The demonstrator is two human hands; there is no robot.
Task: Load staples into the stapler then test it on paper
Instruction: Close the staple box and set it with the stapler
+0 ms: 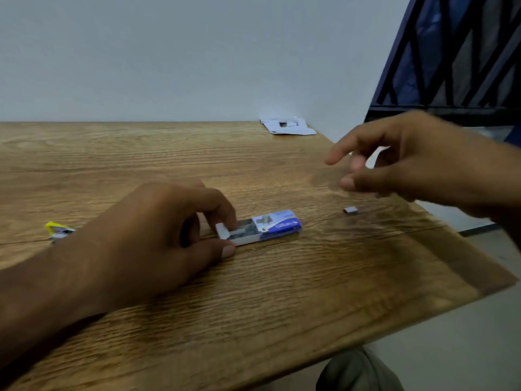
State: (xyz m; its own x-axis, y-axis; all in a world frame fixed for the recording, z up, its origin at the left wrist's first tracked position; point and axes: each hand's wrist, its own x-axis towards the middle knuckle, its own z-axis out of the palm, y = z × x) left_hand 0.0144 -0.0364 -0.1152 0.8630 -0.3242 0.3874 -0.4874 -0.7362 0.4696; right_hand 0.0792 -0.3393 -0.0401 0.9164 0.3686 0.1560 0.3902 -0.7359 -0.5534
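A small blue and white staple box (277, 224) lies on the wooden table (253, 292), its inner tray (244, 234) slid out to the left with grey staples inside. My left hand (158, 235) pinches the tray's open end between thumb and fingers. My right hand (408, 162) hovers above the table's right side, blurred, fingers apart and nothing visibly in it. A short grey strip of staples (351, 210) lies loose on the table below that hand. A yellow and silver object (57, 231), perhaps the stapler, peeks out at the left, mostly hidden behind my left forearm.
A crumpled white paper (287, 127) lies at the table's far right corner by the grey wall. A dark metal grille (451, 57) stands at upper right. The table's right edge runs diagonally; my knee (358, 371) shows below it.
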